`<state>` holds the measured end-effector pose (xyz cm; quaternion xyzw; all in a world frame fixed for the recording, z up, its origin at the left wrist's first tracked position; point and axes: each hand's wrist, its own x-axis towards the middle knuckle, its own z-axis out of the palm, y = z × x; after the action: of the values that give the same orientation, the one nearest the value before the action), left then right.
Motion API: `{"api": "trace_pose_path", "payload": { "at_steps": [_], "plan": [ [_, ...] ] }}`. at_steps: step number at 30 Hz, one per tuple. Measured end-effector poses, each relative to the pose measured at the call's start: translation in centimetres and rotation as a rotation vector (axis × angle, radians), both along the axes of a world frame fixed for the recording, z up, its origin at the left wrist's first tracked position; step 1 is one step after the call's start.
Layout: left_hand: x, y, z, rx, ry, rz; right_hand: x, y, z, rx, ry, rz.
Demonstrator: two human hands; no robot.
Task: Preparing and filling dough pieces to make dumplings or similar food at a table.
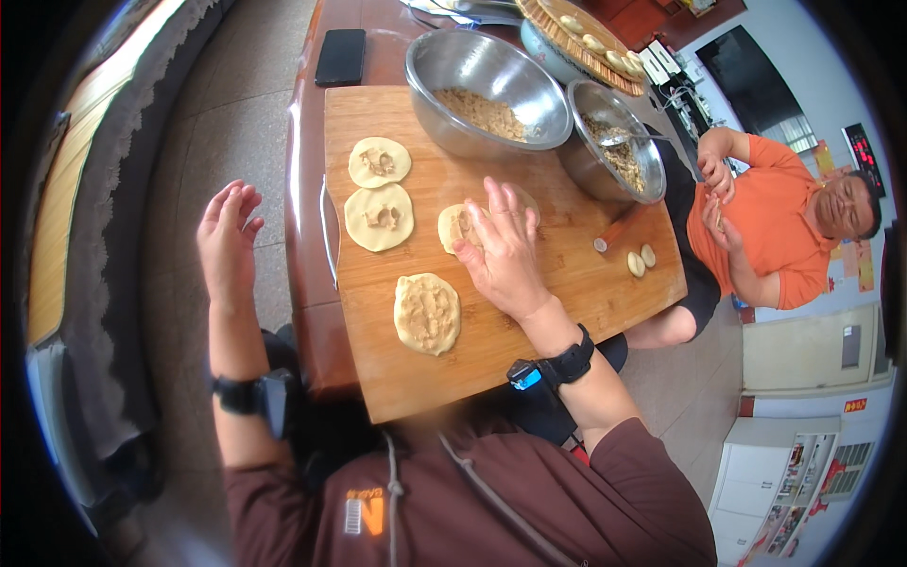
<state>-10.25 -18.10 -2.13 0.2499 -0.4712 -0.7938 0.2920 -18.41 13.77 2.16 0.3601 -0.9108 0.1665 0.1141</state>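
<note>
My right hand lies over the wooden board with its fingers stretched out, partly covering a small dough round with brown filling on it. A second pale edge shows just beyond its fingers. My left hand hangs in the air left of the table, fingers loosely bent, nothing visible in it. Two dough rounds, an upper one and a lower one, sit at the board's left with dabs of brown paste. Nearer me lies a larger flattened round with paste spread over most of it.
On the cutting board stand a large steel bowl of crumbly filling and a smaller bowl with a spoon. Two small dough pieces lie right. Behind are a phone and wicker tray. A co-worker sits right, handling dough.
</note>
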Motion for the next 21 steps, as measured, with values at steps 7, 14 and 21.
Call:
{"api": "trace_pose_path", "payload": {
  "at_steps": [7, 14, 21],
  "plan": [
    [0.0, 0.3, 0.5, -0.005, 0.001, 0.001, 0.9, -0.6, -0.1, 0.056, 0.029, 0.045],
    [0.0, 0.0, -0.1, 0.007, 0.000, -0.002, 2.4, 0.0, 0.5, 0.125, 0.062, 0.058],
    [-0.1, 0.0, 0.0, 0.011, 0.010, 0.002, 1.4, 0.9, -0.4, 0.021, -0.016, 0.012]
  ]
}}
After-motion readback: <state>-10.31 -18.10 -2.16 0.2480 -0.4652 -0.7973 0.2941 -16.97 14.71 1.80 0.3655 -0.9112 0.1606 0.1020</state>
